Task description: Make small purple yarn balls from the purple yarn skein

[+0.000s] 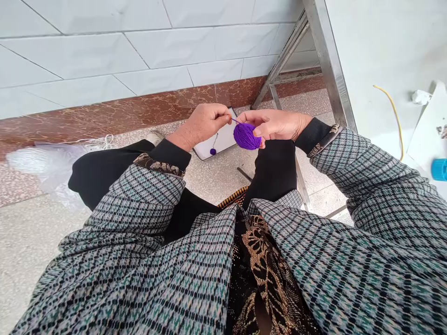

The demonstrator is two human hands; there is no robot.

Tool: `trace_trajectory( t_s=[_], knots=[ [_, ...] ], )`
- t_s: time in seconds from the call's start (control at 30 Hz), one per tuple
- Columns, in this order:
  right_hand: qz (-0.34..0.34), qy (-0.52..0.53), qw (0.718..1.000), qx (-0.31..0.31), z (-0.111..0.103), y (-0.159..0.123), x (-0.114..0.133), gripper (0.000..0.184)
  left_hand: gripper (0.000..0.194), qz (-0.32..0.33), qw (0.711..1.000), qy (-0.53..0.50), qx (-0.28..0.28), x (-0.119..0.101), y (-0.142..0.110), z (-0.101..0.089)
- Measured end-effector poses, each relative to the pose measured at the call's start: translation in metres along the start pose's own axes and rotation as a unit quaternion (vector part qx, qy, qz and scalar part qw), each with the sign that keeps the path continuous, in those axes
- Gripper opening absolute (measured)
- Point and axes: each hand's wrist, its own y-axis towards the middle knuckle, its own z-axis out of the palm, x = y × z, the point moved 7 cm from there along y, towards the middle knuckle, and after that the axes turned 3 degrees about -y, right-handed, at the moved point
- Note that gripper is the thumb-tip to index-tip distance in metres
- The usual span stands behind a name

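Observation:
A ball of purple yarn is held out above my knees, with my right hand wrapped round its right side, the thumb on top. From the ball a short strand of purple yarn runs left to my left hand, whose thumb and forefinger pinch it. Below the hands, a white board with a dark rim lies on the floor. On it rests a small purple pompom with a thin cord trailing up from it. Part of the board is hidden behind my left hand and the yarn ball.
A clear plastic bag with white cord lies on the floor at left. A metal table frame stands at right. On the white tabletop are a yellow cord and a blue cap. A tiled wall rises ahead.

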Motion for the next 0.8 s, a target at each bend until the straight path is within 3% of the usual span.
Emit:
trace_trajectory(
  t_s=[0.13, 0.2, 0.3, 0.4, 0.5, 0.6, 0.7, 0.8],
  knots=[
    [-0.057, 0.06, 0.987, -0.136, -0.016, 0.002, 0.012, 0.026, 0.023, -0.006, 1.0, 0.006, 0.03, 0.0, 0.001, 0.016],
    [-0.062, 0.072, 0.97, -0.222, -0.027, 0.001, 0.012, 0.013, 0.023, 0.009, 0.995, 0.0, 0.096, -0.008, -0.003, 0.029],
    [-0.016, 0.026, 0.955, -0.296, -0.04, 0.0, -0.001, 0.021, 0.023, 0.044, 0.977, -0.027, 0.208, -0.026, -0.012, 0.047],
    [0.053, -0.067, 0.963, -0.254, -0.041, 0.004, -0.02, 0.035, 0.022, 0.07, 0.971, -0.043, 0.223, -0.037, -0.017, 0.044],
    [0.104, -0.115, 0.979, -0.134, -0.025, 0.006, -0.031, 0.04, 0.021, 0.067, 0.989, -0.039, 0.129, -0.034, -0.012, 0.02],
    [0.092, -0.08, 0.991, -0.062, -0.006, 0.002, -0.02, 0.038, 0.021, 0.038, 0.998, -0.022, 0.052, -0.02, -0.005, 0.003],
    [0.022, 0.013, 0.993, -0.111, -0.003, -0.001, 0.005, 0.031, 0.023, 0.013, 0.999, -0.007, 0.037, -0.009, 0.0, 0.007],
    [-0.036, 0.085, 0.971, -0.222, -0.013, -0.004, 0.021, 0.016, 0.025, 0.015, 0.993, 0.003, 0.117, -0.011, -0.002, 0.028]
  ],
)
